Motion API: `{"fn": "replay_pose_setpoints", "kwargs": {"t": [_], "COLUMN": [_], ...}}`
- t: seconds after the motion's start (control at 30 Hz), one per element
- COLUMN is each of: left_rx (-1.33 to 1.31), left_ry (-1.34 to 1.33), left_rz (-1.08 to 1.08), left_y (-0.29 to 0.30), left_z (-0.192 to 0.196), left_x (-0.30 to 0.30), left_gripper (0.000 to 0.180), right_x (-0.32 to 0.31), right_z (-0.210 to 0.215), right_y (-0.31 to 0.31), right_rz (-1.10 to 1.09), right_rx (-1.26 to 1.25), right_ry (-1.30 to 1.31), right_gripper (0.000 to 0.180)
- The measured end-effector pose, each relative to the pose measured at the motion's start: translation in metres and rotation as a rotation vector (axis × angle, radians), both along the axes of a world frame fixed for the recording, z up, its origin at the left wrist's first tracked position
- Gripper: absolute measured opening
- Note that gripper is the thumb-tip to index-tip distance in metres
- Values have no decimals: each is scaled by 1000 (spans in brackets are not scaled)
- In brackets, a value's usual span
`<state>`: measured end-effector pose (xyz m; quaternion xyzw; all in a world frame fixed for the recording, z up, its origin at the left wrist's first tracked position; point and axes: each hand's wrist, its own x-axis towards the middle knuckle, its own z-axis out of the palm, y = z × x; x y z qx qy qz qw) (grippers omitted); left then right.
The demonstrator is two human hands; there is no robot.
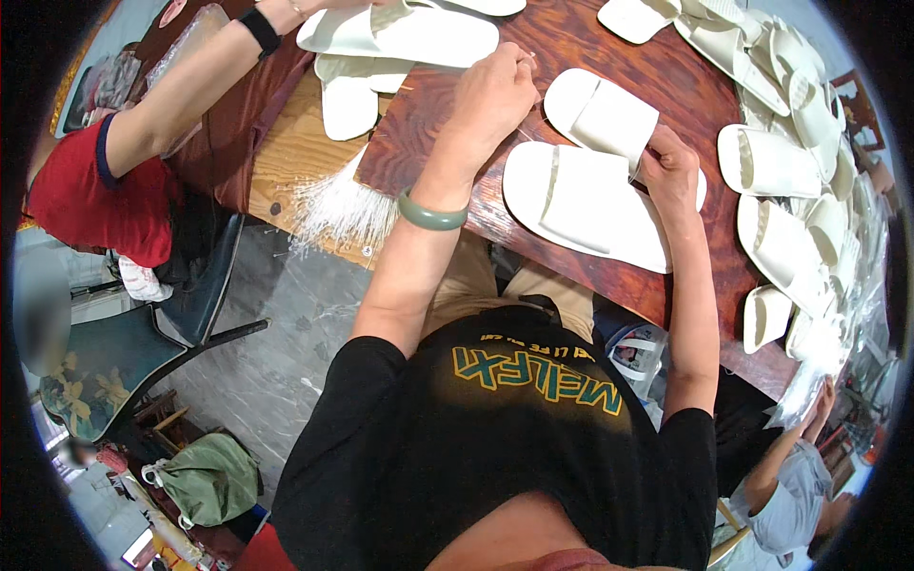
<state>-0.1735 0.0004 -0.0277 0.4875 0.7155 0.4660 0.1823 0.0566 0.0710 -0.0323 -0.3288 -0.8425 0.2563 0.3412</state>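
On the table in front of me lie a pair of white slide slippers, side by side with their toes to the left. My right hand (pixel 671 171) is closed at the strap edge of the far slipper (pixel 609 114), over its sole, and the heel shows past my wrist. The near slipper (pixel 581 205) lies flat below it. To the left of the pair, my left hand (pixel 495 95) is raised with its fingers pinched together; anything in them is too small to make out. A green bangle (pixel 433 211) circles my left wrist.
A bundle of thin white strands (pixel 347 205) hangs over the table's left edge. A co-worker's arm (pixel 181 90) reaches in beside more white slippers (pixel 400 36). Piled slippers (pixel 781 171) line the right side, near another person's hands (pixel 821 409) and clear plastic.
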Motion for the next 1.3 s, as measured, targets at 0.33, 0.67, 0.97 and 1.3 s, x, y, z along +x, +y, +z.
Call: {"fn": "replay_pose_setpoints", "kwargs": {"t": [0.33,0.67,0.97,1.3], "left_rx": [305,261,250,372], "left_ry": [55,413,426,291], "left_rz": [-328,-232,-220,-245], "left_y": [53,66,66,70], "left_z": [4,-37,-41,-33], "left_x": [3,34,23,14], "left_gripper": [19,14,15,11], "right_x": [-5,5,8,-72], "right_z": [6,-8,30,50], "right_y": [9,5,-4,59], "right_rz": [33,92,-125,190], "right_rx": [-6,48,7,-30], "right_ry": [21,51,209,-352], "right_gripper": [19,17,22,26]}}
